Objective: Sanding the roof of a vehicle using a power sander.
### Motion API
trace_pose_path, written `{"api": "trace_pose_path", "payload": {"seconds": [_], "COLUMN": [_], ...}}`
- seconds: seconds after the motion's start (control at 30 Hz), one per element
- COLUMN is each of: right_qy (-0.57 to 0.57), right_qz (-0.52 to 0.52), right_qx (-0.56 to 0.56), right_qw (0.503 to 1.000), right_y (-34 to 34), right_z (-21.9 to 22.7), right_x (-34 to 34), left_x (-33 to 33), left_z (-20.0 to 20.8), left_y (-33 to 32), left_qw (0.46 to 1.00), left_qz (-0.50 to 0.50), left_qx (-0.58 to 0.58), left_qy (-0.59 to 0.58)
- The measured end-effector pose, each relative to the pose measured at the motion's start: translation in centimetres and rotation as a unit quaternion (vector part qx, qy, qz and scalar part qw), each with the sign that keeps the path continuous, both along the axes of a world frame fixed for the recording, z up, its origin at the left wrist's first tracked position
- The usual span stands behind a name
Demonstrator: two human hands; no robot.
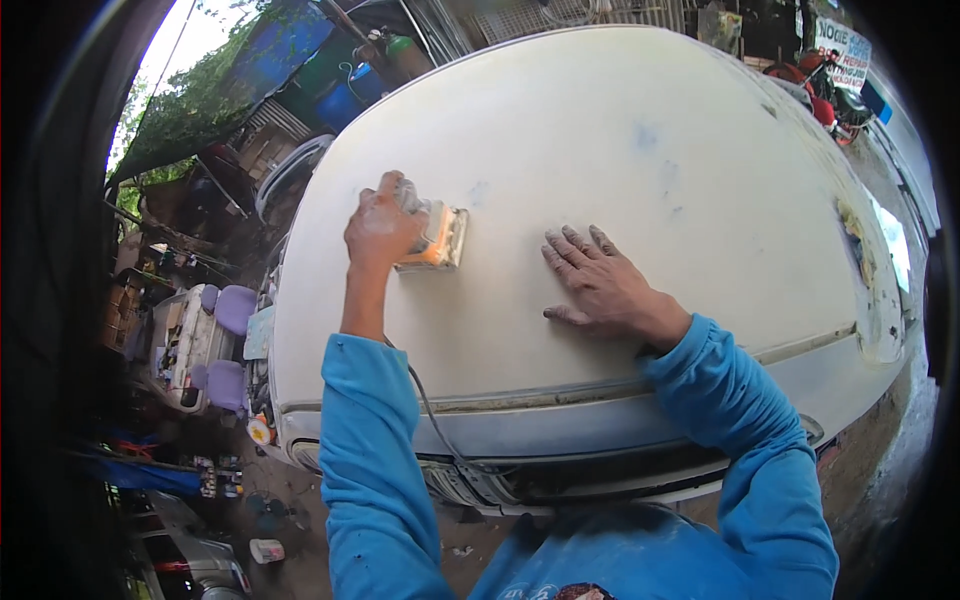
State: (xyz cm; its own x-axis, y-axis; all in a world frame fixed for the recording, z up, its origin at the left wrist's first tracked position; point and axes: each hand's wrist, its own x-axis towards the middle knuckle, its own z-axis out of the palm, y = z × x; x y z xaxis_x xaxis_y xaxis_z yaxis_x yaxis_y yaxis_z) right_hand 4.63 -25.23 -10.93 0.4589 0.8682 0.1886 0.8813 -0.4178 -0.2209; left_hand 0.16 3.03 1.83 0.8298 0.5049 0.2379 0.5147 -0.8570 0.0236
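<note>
My left hand (382, 228) is wrapped round the grey, dust-coated top of an orange electric sander (436, 238). The sander sits on a broad off-white car panel (560, 130), toward its left side. A dark cord (424, 400) hangs down beside my left forearm and over the panel's near edge. To the right, my right hand (604, 280) lies flat on the same panel with its fingers spread and dusty, holding nothing. Faint bluish patches (647, 135) show in the dull surface beyond my hands.
A worn, yellowish-brown damaged spot (853, 235) marks the panel's right edge. Purple chairs (232, 310) stand at the left near a cluttered bench. Blue drums (340, 106) and a green tank (405, 57) are at the back left. A red motorcycle (822, 108) is parked at the far right.
</note>
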Motion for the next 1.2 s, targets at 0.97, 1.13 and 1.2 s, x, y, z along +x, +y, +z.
{"api": "trace_pose_path", "payload": {"seconds": [0.97, 1.13, 1.2], "right_qy": [0.037, 0.034, 0.043], "right_qz": [0.006, 0.006, 0.007], "right_qx": [0.088, 0.082, 0.089], "right_qw": [0.995, 0.996, 0.995], "right_y": [-1.7, -1.8, -1.8], "right_z": [-0.1, -0.1, -0.1], "right_x": [0.6, 0.7, 0.7], "left_x": [-6.9, -3.4, -2.4], "left_z": [-1.2, -0.5, -0.3], "left_y": [5.0, -1.8, -3.6], "left_qw": [1.000, 1.000, 0.999], "left_qz": [0.002, -0.009, -0.035], "left_qx": [0.002, -0.003, 0.000], "left_qy": [-0.017, -0.003, 0.001]}}
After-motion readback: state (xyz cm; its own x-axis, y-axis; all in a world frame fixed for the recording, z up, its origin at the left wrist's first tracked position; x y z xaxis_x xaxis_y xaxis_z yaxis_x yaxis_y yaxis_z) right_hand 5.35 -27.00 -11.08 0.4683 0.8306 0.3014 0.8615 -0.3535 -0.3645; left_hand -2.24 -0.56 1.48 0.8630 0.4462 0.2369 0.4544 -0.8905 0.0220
